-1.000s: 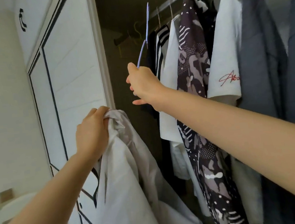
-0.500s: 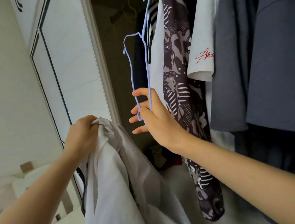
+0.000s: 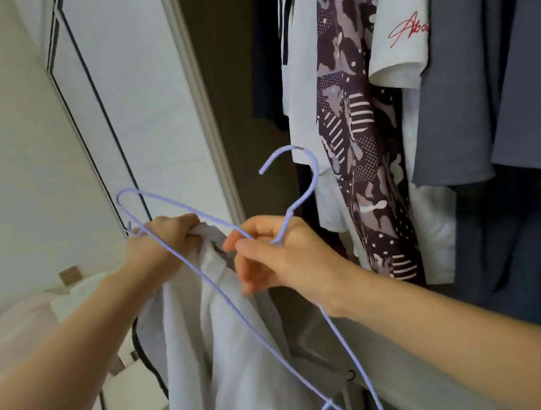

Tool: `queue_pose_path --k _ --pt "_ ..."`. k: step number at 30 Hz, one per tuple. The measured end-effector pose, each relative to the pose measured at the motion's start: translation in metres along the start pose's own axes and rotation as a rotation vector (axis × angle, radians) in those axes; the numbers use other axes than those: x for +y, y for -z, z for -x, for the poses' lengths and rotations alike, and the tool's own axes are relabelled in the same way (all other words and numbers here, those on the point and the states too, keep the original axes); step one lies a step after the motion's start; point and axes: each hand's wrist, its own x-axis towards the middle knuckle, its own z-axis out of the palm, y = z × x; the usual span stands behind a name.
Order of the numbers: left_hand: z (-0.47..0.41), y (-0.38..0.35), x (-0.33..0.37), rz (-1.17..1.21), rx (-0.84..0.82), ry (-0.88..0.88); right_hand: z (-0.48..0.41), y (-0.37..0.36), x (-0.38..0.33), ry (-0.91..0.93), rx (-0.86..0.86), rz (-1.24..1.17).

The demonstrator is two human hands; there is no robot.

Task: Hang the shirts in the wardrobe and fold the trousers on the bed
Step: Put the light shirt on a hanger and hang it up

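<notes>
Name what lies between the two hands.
Head view: the bunched top of the light shirt, gripped by the left hand, and a wire of the blue hanger, held by the right hand.

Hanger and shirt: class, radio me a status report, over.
Left hand grips white shirt. Right hand pinches blue hanger at neck. Shirt not yet on hanger. Nothing between them.

One left hand (image 3: 162, 240), one right hand (image 3: 281, 254), one lilac hanger (image 3: 241, 317), one pale shirt (image 3: 219, 362). Hanging in the wardrobe (image 3: 197, 95): one patterned shirt (image 3: 354, 127), one red-lettered tee (image 3: 403, 48), two grey garments (image 3: 450, 83).
</notes>
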Motion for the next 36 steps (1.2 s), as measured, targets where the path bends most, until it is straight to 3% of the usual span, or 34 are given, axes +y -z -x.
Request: queue_pose_path --k 6,13,18,20,28,36 --pt "0.018 -0.020 -0.043 -0.118 -0.079 0.054 -0.015 0.005 0.032 -0.086 0.045 -0.011" --pt "0.034 -0.027 -0.080 -0.117 -0.072 0.127 -0.029 0.034 0.051 -0.230 -0.040 0.093" --pt "0.047 -0.028 -0.104 -0.024 -0.124 0.146 -0.032 0.045 0.061 -0.386 -0.227 0.157" --pt "0.047 -0.030 -0.106 -0.107 -0.118 0.124 -0.033 0.042 0.068 -0.441 -0.285 0.262" --pt "0.043 -0.030 -0.089 -0.185 -0.107 -0.036 -0.054 0.023 0.104 -0.566 -0.148 0.482" --pt "0.052 -0.017 -0.049 0.191 -0.285 0.093 -0.060 -0.009 0.144 -0.672 -0.116 0.518"
